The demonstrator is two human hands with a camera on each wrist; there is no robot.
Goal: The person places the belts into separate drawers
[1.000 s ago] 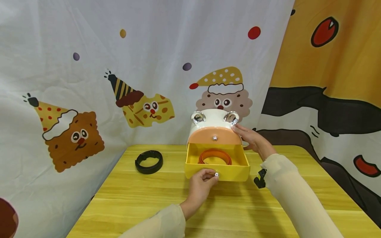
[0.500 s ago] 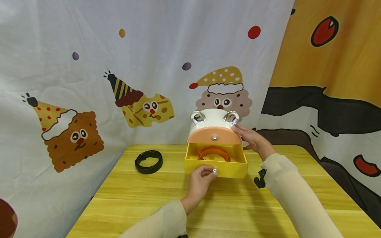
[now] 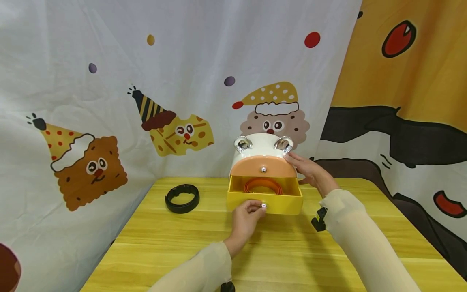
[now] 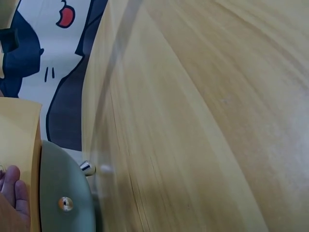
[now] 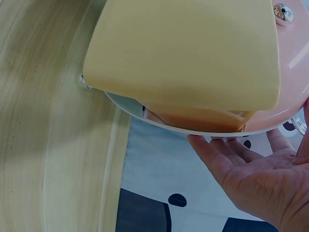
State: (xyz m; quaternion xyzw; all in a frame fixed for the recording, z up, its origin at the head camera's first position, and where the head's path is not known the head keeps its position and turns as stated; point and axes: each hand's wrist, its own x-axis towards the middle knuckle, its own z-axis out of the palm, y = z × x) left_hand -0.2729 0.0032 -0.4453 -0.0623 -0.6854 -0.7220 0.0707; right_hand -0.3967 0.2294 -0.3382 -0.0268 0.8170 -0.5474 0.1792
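Note:
A small frog-shaped drawer box (image 3: 260, 145) with a white shell and silver ring eyes stands toward the back of the table. Its yellow drawer (image 3: 282, 204) is partly pulled out, with an orange coiled belt (image 3: 263, 184) inside. My left hand (image 3: 243, 222) pinches the silver knob (image 3: 264, 205) on the drawer front. Along the box's right side rests my right hand (image 3: 311, 173), fingers extended; the right wrist view shows its fingertips (image 5: 195, 140) against the shell's edge. A green rounded front (image 4: 63, 181) with its own knob shows beside the yellow drawer in the left wrist view.
A black coiled belt (image 3: 182, 198) lies on the wooden table (image 3: 175, 247), left of the box. Close behind the table hangs a white curtain (image 3: 197, 52) printed with cartoon cookies. An orange printed curtain (image 3: 427, 81) hangs at the right.
The yellow drawer has slid further into the box, with my left hand moving along on its knob. Less of the orange belt shows. My right hand has stayed on the box's side.

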